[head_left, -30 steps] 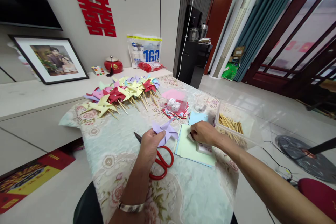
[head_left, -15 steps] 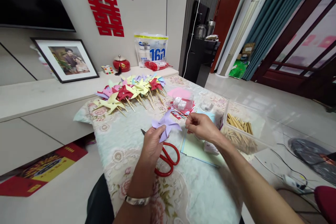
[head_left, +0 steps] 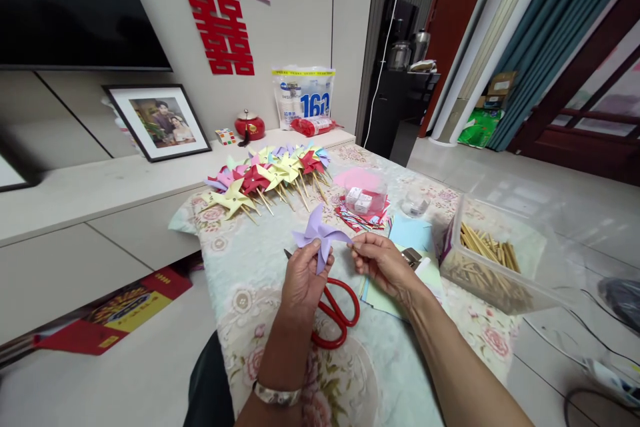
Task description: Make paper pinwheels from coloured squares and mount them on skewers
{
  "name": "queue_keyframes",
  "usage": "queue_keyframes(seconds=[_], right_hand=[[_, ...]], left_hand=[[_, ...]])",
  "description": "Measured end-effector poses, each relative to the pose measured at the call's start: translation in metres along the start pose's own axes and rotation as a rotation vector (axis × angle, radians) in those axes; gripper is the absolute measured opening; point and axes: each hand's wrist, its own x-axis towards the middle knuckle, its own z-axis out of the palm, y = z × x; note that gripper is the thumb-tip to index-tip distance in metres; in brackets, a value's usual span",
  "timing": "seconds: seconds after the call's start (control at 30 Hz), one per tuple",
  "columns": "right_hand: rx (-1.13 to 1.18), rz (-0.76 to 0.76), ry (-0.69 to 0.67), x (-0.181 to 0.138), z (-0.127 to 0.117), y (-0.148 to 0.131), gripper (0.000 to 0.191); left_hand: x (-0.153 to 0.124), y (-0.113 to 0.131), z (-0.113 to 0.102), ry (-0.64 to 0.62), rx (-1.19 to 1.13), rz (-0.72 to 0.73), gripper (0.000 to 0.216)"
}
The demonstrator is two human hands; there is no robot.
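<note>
- Pinching a lilac pinwheel [head_left: 325,232] near its middle, the left hand [head_left: 303,280] has thumb and fingers clamped on the paper, just above the scissors [head_left: 334,313]
- Thumb and forefinger of the right hand [head_left: 383,263] come together at the tip of one blade; whether they grip it firmly or only steady it, I can't tell
- From where I stand the pinwheel looks raised off the cloth [head_left: 260,247], between the left and right edges of the table [head_left: 393,360]; no stick shows on it
- The step in hand, I'd judge, is shaping or adjusting that blade; the next move seems to call for a steady left pinch and a light right touch, since thin paper creases easily
- Its blades are matt paper, curved and pointed; the scissors have smooth red loops and a dark point
- Flat pastel sheets [head_left: 413,233] lie just beyond the right hand, and near the right edge a translucent plastic box [head_left: 500,287] holds slim wooden sticks [head_left: 487,250]
- A clear round tub [head_left: 367,197] sits on red scraps [head_left: 367,221]; along the far edge, by the cabinet [head_left: 125,187], lie stick-mounted pinwheels [head_left: 275,177] in yellow, red and pink
</note>
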Motion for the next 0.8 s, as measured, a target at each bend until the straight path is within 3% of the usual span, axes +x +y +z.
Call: queue_keyframes(seconds=[0.5,0.8], right_hand=[[0.228,0.099,-0.105,-0.003,0.001,0.009,0.027],[0.214,0.099,-0.165,-0.003,0.002,0.014,0.032]], left_hand=[[0.000,-0.005,0.001,-0.006,0.028,0.033,0.030],[0.000,-0.005,0.003,-0.062,0.087,0.047,0.026]])
